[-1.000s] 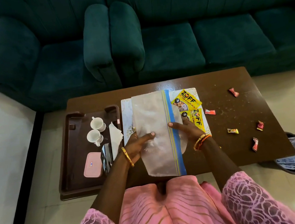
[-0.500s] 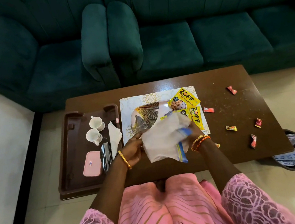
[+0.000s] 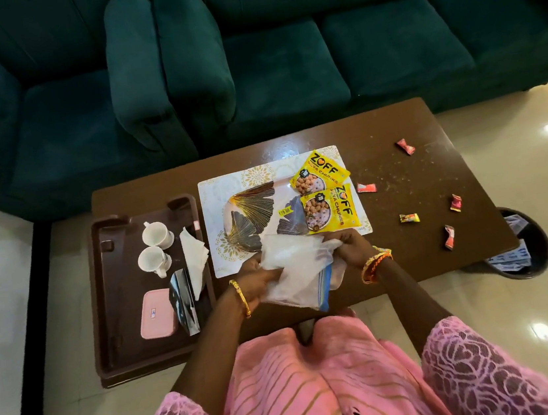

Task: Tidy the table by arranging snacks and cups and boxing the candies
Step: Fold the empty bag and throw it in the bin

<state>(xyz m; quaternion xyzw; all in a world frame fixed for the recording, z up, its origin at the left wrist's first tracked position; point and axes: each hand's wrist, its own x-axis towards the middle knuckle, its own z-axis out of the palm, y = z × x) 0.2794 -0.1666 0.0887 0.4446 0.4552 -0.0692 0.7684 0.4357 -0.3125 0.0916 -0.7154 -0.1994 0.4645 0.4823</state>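
Both hands work at the near edge of the brown table [image 3: 394, 130], crumpling a clear zip bag [image 3: 294, 270] between them. The left hand [image 3: 257, 283] grasps the bag's left side, fingers pressed into the plastic; the right hand [image 3: 349, 244] is clenched on its upper right corner, and the blue zip strip [image 3: 324, 287] hangs down toward the person, its long axis running near to far. Neither hand is free, so the coming move likely turns on what lies closest once the bag is set aside. The wrapped candies lie scattered to the right: the nearest one [image 3: 409, 218] sits just right of the right hand, with others [image 3: 449, 237] [image 3: 455, 203] farther right and two more [image 3: 366, 188] [image 3: 405, 147] toward the far side. All of them fall on the right hand's side, well apart from the left hand. The pink box [image 3: 157, 313] meant for them appears to be the one on the brown tray [image 3: 104, 297], at the left, beside two white cups [image 3: 153, 249], so it sits nearer the left hand. Two yellow snack packets [image 3: 329, 207] rest on the patterned plate [image 3: 253, 216] just beyond the hands.
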